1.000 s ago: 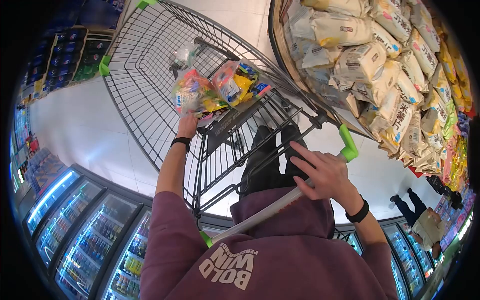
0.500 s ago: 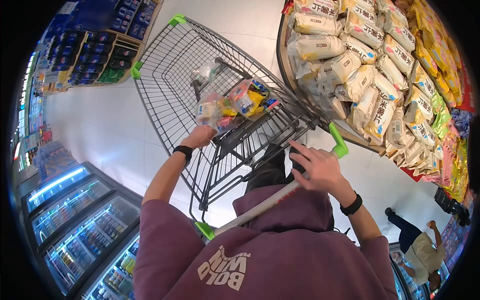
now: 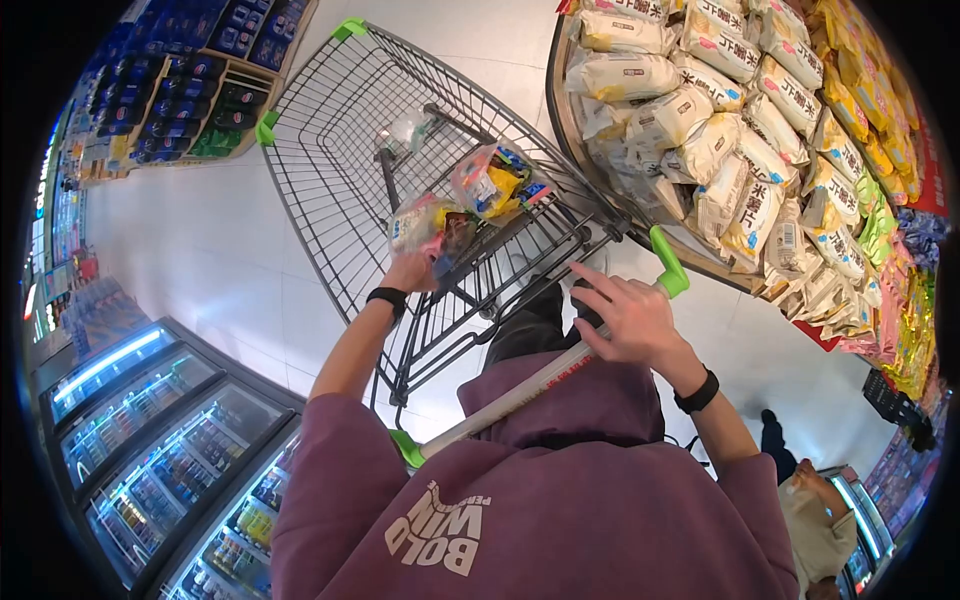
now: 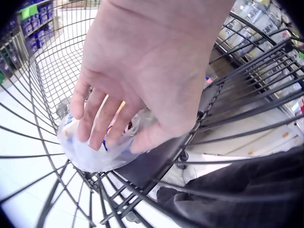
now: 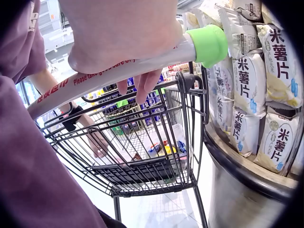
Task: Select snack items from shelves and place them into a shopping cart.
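My left hand [image 3: 412, 271] is over the near end of a clear plastic bag of packaged goods [image 3: 420, 225] in the shopping cart [image 3: 330, 170]. Seen from the left wrist, that hand's fingers [image 4: 102, 121] hang loosely bent at the bag [image 4: 88, 154], the thumb apart from them. Beside it lies a second filled bag [image 3: 485, 185] with yellow and blue packs. My right hand [image 3: 640, 322] rests palm-down across the cart's grey handle [image 3: 520, 395], its fingers stretched forward past the bar.
A display bin heaped with white snack packs [image 3: 755, 215] stands close along the cart's right side. Bottle shelves [image 3: 185, 105] are at the far left, with glass-door fridges [image 3: 190, 450] nearer. Another person [image 3: 815, 510] is at the lower right. A clear bag [image 3: 405, 132] lies deeper in the cart.
The near bag stood higher in view a second ago and now lies lower in the cart. My left hand has shifted slightly right along its near end. The right hand stays on the handle.
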A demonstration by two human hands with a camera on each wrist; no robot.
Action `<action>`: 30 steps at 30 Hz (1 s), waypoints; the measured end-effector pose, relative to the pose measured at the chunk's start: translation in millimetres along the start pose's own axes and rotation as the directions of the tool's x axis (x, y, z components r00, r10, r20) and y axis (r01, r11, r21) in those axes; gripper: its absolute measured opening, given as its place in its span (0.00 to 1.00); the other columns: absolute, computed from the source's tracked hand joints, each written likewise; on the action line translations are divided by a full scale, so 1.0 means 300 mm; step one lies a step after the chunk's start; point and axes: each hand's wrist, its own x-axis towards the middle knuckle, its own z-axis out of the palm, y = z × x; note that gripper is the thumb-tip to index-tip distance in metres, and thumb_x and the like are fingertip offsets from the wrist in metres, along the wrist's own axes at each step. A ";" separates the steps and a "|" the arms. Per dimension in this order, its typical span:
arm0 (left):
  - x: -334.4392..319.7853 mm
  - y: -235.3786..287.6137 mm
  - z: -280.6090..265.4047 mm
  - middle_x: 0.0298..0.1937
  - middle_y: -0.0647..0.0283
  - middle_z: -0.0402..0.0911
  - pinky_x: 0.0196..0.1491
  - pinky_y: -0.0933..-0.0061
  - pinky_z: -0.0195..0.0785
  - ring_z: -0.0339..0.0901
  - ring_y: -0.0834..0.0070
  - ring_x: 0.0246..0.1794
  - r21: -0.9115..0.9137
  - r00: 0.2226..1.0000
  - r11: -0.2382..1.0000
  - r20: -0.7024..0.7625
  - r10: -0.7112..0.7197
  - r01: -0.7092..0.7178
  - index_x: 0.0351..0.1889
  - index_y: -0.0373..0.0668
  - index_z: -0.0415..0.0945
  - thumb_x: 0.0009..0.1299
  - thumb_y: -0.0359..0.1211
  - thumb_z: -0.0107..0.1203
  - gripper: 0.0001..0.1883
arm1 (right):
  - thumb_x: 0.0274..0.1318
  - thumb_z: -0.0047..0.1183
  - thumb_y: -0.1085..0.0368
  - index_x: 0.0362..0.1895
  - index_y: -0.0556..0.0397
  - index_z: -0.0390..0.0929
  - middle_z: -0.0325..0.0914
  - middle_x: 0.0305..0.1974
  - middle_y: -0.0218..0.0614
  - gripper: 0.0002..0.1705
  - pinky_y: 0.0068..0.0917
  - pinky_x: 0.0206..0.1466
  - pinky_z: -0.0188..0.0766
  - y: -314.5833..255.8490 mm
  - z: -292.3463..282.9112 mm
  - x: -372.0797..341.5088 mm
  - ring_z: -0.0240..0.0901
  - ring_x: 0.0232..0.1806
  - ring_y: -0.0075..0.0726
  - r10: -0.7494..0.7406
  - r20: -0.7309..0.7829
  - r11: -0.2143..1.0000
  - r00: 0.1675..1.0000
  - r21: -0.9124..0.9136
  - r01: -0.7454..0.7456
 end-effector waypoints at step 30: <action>0.155 0.196 -0.062 0.18 0.64 0.80 0.26 0.71 0.71 0.78 0.75 0.17 -0.548 0.995 0.834 0.040 0.093 -0.056 0.28 0.38 0.75 0.72 0.32 0.51 0.11 | 0.47 0.62 0.56 0.41 0.46 0.81 0.74 0.61 0.30 0.17 0.32 0.34 0.77 0.018 0.023 -0.010 0.80 0.35 0.36 -0.003 -0.065 1.000 0.998 0.014 0.004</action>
